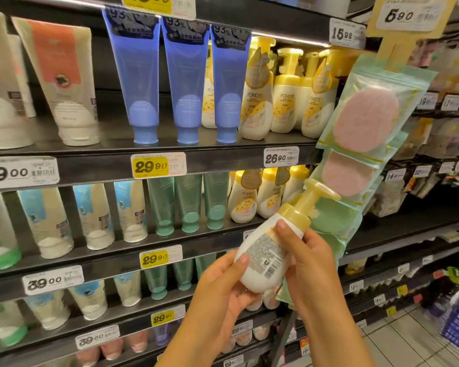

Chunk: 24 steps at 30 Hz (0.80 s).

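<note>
both hands hold a smooth white plastic pump bottle [269, 256] tilted before the shelves [223, 157], yellow pump up-right, barcode facing. left hand [223, 290] fingers curl under its base; right hand [309, 263] fingers wrap its neck. shelf bottles [257, 102] read "pond's"; tags [151, 166] read 29.90.

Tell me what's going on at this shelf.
A person holds a white plastic pump bottle with a yellow top in both hands, tilted, its barcode label facing the camera. The left hand grips the base, the right hand the shoulder below the pump. Matching yellow-topped bottles stand on the dark store shelf behind.
</note>
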### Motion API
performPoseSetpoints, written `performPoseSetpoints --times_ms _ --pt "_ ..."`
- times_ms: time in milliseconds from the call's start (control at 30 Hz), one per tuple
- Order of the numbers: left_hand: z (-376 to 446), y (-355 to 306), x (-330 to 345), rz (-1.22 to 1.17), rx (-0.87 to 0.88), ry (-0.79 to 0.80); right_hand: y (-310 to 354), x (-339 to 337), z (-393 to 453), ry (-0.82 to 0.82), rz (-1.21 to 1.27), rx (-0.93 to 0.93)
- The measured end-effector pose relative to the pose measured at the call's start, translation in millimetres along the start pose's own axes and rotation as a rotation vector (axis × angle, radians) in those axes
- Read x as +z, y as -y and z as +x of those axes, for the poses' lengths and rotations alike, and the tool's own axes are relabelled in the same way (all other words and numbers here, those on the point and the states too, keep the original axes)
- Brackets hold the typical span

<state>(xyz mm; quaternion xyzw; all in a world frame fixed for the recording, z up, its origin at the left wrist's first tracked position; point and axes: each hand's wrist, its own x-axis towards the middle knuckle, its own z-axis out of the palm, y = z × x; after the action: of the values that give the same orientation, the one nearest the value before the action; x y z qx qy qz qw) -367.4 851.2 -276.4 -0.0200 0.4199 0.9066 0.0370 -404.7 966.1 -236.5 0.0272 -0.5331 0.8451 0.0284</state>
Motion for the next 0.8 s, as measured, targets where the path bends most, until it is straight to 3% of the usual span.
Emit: performPoseSetpoints --times_ms 100,400,667,800 --pt "-1 -3 -1 -0.004 -0.066 0.008 -1 0 2 0.001 0.078 -0.034" --pt "1 0 0 0.153 0.048 -0.123 -7 3 7 -0.041 0.034 -0.018" --pt "2 -14 3 -0.301 -0.284 -0.06 0 0 7 0.075 0.202 -0.017" --pt "0 -18 0 -0.396 -0.305 0.06 4 5 8 0.116 0.3 -0.004"
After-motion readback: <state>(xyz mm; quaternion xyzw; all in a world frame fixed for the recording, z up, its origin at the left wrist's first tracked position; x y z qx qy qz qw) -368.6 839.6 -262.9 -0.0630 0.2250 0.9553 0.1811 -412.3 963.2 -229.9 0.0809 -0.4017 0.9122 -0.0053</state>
